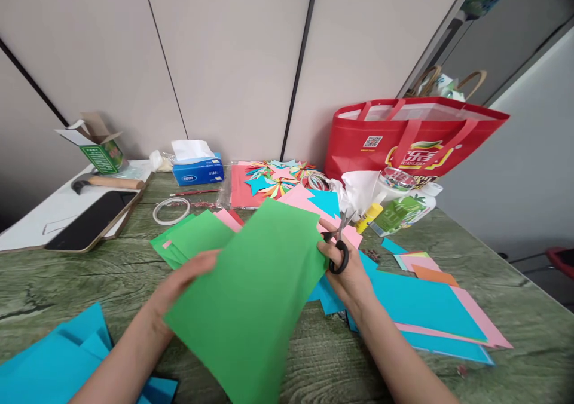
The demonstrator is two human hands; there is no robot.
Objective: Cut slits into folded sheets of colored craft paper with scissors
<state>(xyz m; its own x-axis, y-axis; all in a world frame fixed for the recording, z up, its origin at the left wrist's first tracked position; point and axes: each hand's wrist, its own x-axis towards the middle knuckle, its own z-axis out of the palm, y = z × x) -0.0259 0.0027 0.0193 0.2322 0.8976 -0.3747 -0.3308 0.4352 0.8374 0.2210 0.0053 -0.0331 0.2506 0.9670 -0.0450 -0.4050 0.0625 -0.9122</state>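
A large sheet of green paper (251, 278) is held up in front of me, tilted over the table. My left hand (183, 284) grips its left edge, the fingers mostly behind the sheet. At the right edge, my right hand (345, 272) pinches the paper and also holds a pair of scissors (339, 254) with black handles, its blades pointing away from me. Behind the sheet lie green paper pieces (201, 233). Blue paper (426, 299) and pink paper (484, 317) are layered beside my right forearm. More blue paper (58, 356) lies near my left forearm.
Along the back are a blue tissue box (198, 171), paper stars (278, 180) and a red bag (372, 135). A tape roll (171, 211), hammer (112, 181) and phone (92, 222) lie left. A yellow glue stick (369, 217) stands right.
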